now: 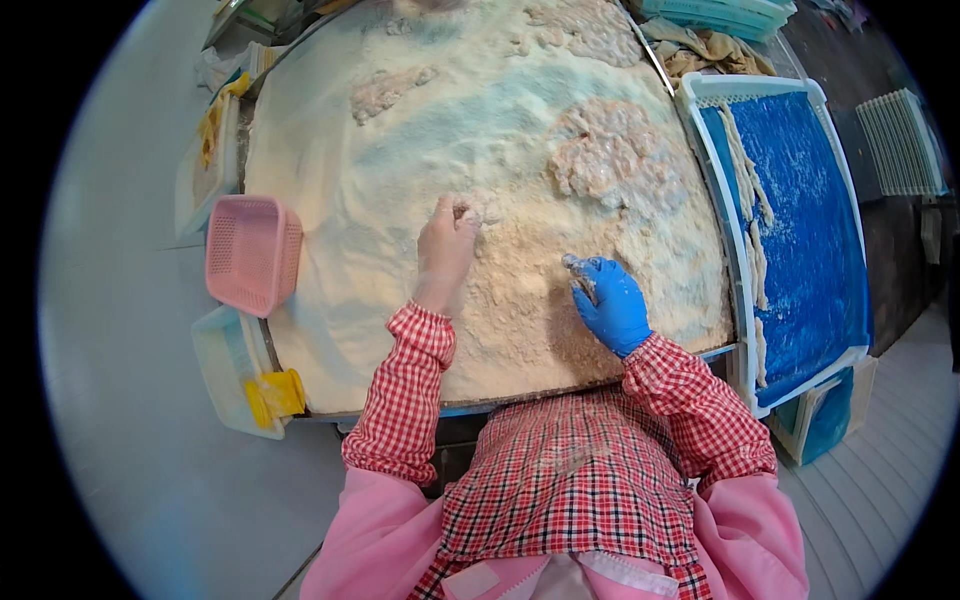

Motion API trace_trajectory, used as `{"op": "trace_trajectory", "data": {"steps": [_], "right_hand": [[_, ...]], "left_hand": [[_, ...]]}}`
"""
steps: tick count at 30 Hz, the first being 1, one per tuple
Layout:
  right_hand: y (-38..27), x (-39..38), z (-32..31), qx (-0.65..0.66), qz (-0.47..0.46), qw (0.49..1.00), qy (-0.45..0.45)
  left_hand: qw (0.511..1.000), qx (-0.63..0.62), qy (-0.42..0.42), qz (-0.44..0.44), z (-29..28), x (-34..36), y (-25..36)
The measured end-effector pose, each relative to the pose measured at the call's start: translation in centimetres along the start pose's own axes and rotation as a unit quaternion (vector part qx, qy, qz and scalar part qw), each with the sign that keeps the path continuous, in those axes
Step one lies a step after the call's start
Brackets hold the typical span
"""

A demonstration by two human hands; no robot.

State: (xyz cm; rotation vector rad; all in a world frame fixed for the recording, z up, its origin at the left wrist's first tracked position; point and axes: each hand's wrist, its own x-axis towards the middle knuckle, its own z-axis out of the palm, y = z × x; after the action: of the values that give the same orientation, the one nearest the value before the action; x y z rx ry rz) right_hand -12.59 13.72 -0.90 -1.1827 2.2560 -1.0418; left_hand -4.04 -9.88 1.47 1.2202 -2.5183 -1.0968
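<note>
We are pressing our bare left hand (446,243), fingers curled, into the breadcrumb bed (480,150) on the surface. Our gloved right hand (608,300) is pinching a small coated strip (578,266); it looks soft, light and fragile, so we are gripping mid-length, gently.

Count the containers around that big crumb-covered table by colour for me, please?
Pink basket: 1
Blue-lined tray holding breaded strips: 1
Pale tubs at the left edge: 2
Teal crate: 1
Total: 5
</note>
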Motion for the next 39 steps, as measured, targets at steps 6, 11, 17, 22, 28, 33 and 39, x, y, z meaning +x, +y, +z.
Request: {"op": "trace_trajectory", "data": {"steps": [6, 11, 17, 22, 28, 33, 39], "right_hand": [[-0.7, -1.4, 1.0, -0.078, -0.03, 0.988, -0.127], [1.3, -1.3, 1.4, -0.062, 0.026, 0.997, 0.044], [0.3, 1.8, 4.7, -0.126, 0.006, 0.992, 0.012], [1.3, 1.5, 4.2, -0.125, 0.026, 0.992, -0.012], [-1.8, -0.2, 2.1, -0.08, 0.141, 0.983, -0.09], [0.5, -1.9, 4.2, 0.118, 0.237, 0.955, -0.134], [2.0, -3.8, 7.0, 0.355, 0.229, 0.898, -0.126]], "left_hand": [[0.904, 0.215, -0.103, 0.355, 1.2, -4.7, -0.9], [0.995, 0.009, -0.066, -0.067, 0.6, -4.8, -2.7], [0.986, 0.137, -0.074, 0.051, 6.1, -7.6, -1.2], [0.988, 0.12, -0.086, 0.039, 5.3, -8.1, -1.8], [0.997, 0.05, -0.035, 0.053, 4.8, -5.6, -1.5], [0.997, -0.009, -0.017, 0.076, 4.6, -4.6, -2.4], [0.991, -0.019, 0.128, 0.047, 4.9, -7.1, -4.4]]}}
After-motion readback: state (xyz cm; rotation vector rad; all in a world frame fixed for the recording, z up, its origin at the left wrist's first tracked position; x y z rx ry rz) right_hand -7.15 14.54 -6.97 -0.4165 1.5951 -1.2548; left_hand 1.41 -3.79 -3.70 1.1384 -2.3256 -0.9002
